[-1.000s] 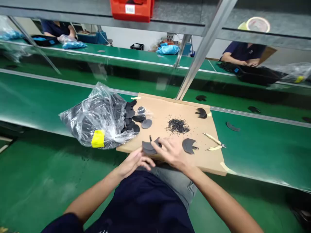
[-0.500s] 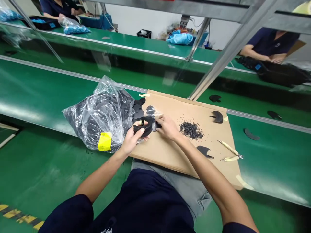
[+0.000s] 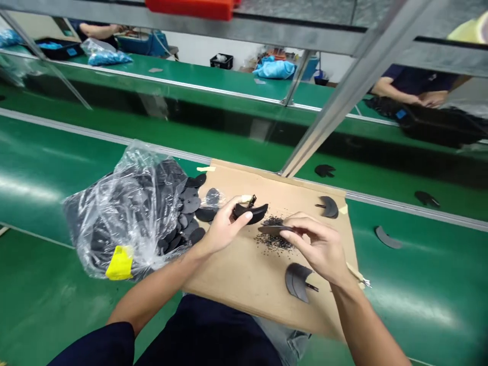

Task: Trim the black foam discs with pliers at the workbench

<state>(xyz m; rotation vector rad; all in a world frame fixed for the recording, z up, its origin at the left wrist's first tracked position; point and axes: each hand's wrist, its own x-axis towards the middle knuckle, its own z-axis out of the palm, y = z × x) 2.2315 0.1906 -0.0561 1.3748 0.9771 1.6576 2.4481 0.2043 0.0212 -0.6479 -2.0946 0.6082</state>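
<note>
The left hand (image 3: 220,230) grips a curved black rubber piece (image 3: 250,212) above the brown cardboard sheet (image 3: 236,274); the right hand (image 3: 318,246) pinches a thin dark strip (image 3: 272,230), perhaps trimmed off it. A pile of black crumbs (image 3: 274,239) and one flat black piece (image 3: 297,280) lie finished-looking, while the clear plastic bag of black pieces (image 3: 125,223) looks full. The green table (image 3: 419,284) stands in a workshop
</note>
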